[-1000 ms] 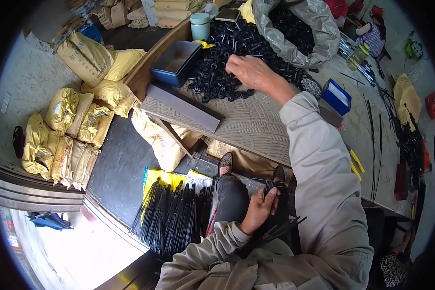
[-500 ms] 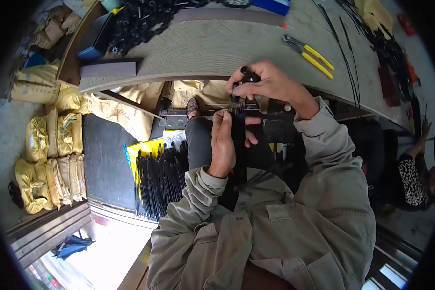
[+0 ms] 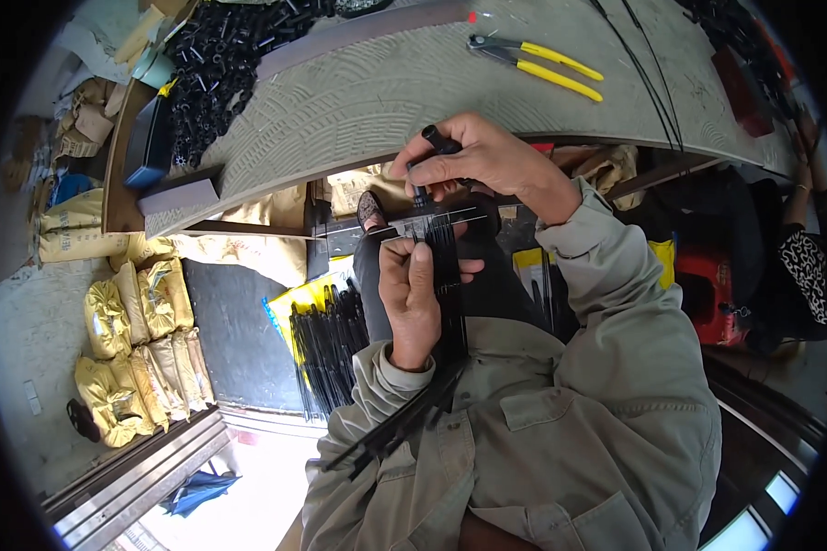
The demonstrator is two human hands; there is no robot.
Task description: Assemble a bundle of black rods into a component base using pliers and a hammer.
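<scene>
At the left, shiny, crinkled golden sacks (image 3: 110, 395), at least six, stand packed on the floor. Along the left edge of the grey, ridge-patterned table (image 3: 386, 83) sits one blue rectangular tray (image 3: 145, 151), with one flat-sided grey block (image 3: 182, 195) at the near left corner. Right of the tray lies a heap of small black fittings (image 3: 216, 78), too many to count. Below the near edge, the left hand (image 3: 409, 303) wraps a bundle of thin, straight black rods (image 3: 447, 248), thumb laid along it, fingertips emerging beyond. The right hand (image 3: 473, 154) pinches a smooth black tube (image 3: 439, 140) between thumb and fingers, just above the rods' upper ends. Toward the far edge lie one pair of pliers (image 3: 538, 66) with two yellow handles, then two long, slender strips (image 3: 648, 83), and one dark red block (image 3: 742, 92) near the right edge.
</scene>
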